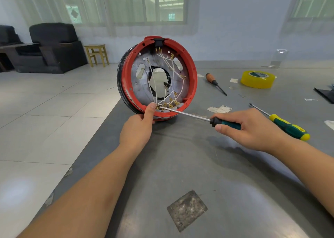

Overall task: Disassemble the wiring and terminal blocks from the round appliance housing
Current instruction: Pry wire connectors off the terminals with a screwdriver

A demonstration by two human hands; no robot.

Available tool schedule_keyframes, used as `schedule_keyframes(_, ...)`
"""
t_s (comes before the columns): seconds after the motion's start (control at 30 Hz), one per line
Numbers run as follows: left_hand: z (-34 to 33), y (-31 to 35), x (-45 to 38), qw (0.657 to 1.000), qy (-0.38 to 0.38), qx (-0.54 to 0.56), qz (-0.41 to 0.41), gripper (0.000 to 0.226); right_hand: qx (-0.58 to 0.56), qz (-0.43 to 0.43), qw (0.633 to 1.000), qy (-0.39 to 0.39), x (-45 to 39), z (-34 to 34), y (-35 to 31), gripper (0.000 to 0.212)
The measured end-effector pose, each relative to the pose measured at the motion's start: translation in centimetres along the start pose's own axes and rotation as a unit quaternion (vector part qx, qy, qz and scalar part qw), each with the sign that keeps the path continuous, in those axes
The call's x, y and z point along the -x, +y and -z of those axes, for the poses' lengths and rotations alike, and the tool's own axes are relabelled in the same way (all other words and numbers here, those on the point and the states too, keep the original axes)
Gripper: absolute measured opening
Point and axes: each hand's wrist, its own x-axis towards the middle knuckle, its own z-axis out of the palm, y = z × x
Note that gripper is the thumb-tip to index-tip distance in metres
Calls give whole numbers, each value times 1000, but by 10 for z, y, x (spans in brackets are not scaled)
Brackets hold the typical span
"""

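Both bare forearms reached forward from the lower edge of the view, the left one running diagonally up from the lower left, the right one entering from the right side. The left hand (139,129) gripped the lower rim of the round red plastic appliance housing (194,70), its thumb extended upward over the rim's inner edge and its fingers hidden behind. The right hand (247,127) lay palm down, fingers curled round the dark green handle of a long steel-shafted screwdriver (184,113), thumb pressed along the handle's near side, wrist roughly level with the forearm.
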Motion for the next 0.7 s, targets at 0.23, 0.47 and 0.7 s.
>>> schedule_keyframes(0.23, 1, 2, 0, 1000, 0, 3, 9, 89, 25, -28, 999, -15, 1, 6, 4, 31)
schedule_keyframes(0.47, 3, 6, 4, 1000, 2, 7, 10, 77, 59, -26, 998, -22, 1, 11, 1, 57)
schedule_keyframes(0.7, 3, 1, 1, 999, -2, 36, 21, 76, 70, -13, 997, -20, 1, 12, -4, 55)
